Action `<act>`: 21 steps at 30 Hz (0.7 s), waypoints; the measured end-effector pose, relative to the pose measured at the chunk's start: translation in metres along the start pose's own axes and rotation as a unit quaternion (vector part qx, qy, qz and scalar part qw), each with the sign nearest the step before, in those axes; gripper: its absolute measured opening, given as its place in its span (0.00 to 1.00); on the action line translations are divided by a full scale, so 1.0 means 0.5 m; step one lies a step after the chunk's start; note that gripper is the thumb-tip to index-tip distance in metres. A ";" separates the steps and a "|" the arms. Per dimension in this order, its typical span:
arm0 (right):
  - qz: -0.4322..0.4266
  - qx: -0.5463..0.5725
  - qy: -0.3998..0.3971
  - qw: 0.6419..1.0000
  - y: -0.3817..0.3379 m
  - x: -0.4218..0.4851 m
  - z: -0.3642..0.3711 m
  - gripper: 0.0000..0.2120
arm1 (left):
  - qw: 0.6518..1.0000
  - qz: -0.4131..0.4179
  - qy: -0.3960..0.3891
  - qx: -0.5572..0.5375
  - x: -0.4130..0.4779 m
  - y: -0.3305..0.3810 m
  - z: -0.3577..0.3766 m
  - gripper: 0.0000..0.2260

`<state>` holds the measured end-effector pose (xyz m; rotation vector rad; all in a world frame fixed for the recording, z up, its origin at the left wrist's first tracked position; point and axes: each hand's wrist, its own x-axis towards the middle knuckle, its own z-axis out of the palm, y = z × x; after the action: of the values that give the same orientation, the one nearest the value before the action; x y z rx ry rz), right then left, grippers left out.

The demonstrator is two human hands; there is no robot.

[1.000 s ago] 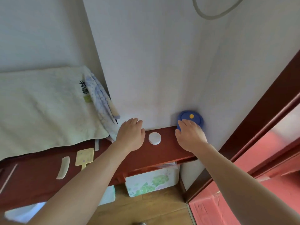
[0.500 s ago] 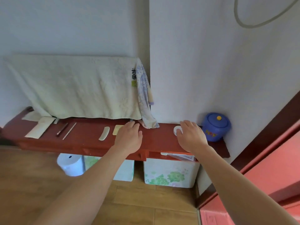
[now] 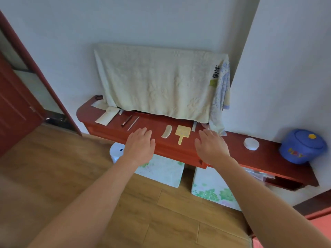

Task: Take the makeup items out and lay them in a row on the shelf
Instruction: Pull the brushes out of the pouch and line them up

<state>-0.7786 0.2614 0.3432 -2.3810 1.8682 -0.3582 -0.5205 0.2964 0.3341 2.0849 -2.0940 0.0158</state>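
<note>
A long red shelf [image 3: 232, 151] runs along the wall. On it lie a white pouch [image 3: 107, 116], a dark pencil [image 3: 126, 120], a thin stick [image 3: 133, 123], a pale curved comb [image 3: 167, 131], a yellow paddle-shaped mirror [image 3: 182, 134], a small metal tool [image 3: 194, 126], a white round jar [image 3: 251, 144] and a blue lidded pot [image 3: 302, 146]. My left hand [image 3: 140, 144] hovers flat and empty left of the comb. My right hand [image 3: 211, 145] hovers flat and empty right of the mirror.
A cream towel [image 3: 157, 81] hangs over something behind the shelf, a blue patterned cloth [image 3: 221, 97] beside it. Floral boxes [image 3: 211, 187] and a white bin [image 3: 116, 151] stand under the shelf on the wood floor. A red door [image 3: 16, 104] is at left.
Both hands have slid left along the shelf, away from the white jar and blue pot. The view has pulled back and swung left, showing the whole shelf.
</note>
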 end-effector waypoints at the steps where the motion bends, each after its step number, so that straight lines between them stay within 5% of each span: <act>1: -0.009 -0.001 -0.002 1.000 -0.025 0.006 0.009 0.13 | 1.000 -0.006 -0.002 0.004 -0.008 -0.026 -0.003 0.20; 21: -0.183 -0.022 -0.082 0.980 -0.366 0.261 0.138 0.23 | 0.981 -0.192 0.022 0.012 -0.011 -0.354 -0.046 0.18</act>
<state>-0.5600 0.1752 0.3328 -2.6890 1.3827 -0.1408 -0.3420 0.3027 0.3341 2.4410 -1.6431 0.0334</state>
